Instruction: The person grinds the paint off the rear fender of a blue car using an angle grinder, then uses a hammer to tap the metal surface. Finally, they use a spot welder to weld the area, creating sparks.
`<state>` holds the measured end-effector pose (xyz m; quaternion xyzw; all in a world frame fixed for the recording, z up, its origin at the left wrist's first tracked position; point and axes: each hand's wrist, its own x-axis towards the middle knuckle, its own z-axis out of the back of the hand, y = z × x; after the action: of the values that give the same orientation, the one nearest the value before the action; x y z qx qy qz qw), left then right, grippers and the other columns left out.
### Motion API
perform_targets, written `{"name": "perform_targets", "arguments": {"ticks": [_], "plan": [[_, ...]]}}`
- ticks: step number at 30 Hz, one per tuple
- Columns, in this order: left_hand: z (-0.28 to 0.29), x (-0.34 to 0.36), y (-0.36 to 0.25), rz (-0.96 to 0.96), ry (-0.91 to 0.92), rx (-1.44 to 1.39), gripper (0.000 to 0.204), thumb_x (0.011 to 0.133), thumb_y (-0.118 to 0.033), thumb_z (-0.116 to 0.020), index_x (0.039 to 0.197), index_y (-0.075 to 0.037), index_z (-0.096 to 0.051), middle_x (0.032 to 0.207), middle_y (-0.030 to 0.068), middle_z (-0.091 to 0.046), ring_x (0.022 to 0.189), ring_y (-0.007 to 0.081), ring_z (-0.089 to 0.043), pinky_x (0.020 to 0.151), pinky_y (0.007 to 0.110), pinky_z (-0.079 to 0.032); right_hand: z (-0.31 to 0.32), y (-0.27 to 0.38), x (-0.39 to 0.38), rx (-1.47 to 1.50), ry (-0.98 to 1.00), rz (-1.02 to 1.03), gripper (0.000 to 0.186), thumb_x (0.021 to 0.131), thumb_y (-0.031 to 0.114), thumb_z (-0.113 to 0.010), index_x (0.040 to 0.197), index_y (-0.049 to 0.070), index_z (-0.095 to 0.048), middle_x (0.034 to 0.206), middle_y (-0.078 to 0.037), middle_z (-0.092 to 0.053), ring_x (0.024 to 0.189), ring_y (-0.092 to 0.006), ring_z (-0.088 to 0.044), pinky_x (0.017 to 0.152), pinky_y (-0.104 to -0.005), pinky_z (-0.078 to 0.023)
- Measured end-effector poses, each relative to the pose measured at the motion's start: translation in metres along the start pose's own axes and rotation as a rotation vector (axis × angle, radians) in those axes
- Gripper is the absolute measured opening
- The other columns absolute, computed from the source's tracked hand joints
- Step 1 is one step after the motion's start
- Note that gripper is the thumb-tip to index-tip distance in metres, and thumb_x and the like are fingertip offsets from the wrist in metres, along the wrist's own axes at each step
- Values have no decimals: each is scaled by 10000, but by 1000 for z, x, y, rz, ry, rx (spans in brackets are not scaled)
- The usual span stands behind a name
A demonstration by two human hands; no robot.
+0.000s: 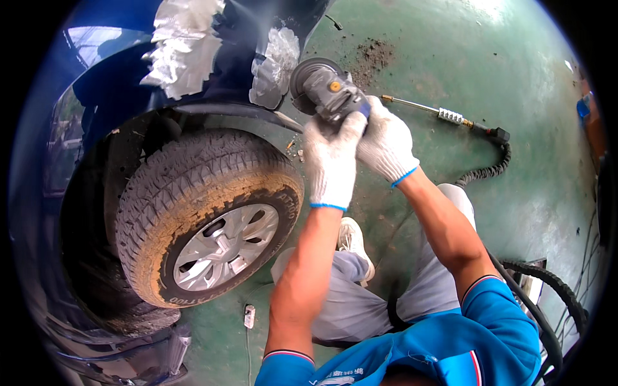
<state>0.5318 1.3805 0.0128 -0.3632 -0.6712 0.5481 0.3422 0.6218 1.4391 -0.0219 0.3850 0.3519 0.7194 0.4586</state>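
Note:
Both my hands, in white knit gloves with blue cuffs, grip an angle grinder (333, 95). My left hand (329, 157) wraps its near side, and my right hand (388, 138) closes round its body from the right. Its round dark disc (317, 62) faces a bare, silvery sanded patch (277, 67) on the dark blue car body (238, 58). Whether disc and panel touch, I cannot tell. A larger sanded patch (185, 48) lies further left, above the wheel arch. My fingers partly hide the grinder's handle.
Below the arch stands a muddy tyre (193, 167) with a silver alloy rim (225, 248). Dirt (373, 58) is scattered on the green floor (412, 38). An air-gun-like wand (444, 114) with a coiled black hose (489, 170) lies at right. A power socket strip (249, 316) sits near the tyre.

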Motion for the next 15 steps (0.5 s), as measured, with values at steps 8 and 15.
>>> {"name": "perform_targets", "arguments": {"ticks": [8, 15], "plan": [[23, -58, 8, -180, -92, 747, 668, 929, -156, -806, 1435, 75, -436, 1240, 164, -623, 1059, 161, -629, 913, 303, -539, -5, -7, -34, 832, 361, -274, 562, 694, 188, -903, 1178, 18, -675, 1050, -94, -747, 950, -177, -690, 899, -354, -555], [36, -63, -6, -232, -188, 935, 708, 950, -197, -791, 1481, 111, -438, 1366, 219, -568, 1195, 245, -615, 1024, 355, -512, -34, 13, -32, 1251, 539, -494, 282, 744, 85, -835, 1000, 22, -734, 926, -49, -739, 842, -123, -677, 785, -306, -564]]}}
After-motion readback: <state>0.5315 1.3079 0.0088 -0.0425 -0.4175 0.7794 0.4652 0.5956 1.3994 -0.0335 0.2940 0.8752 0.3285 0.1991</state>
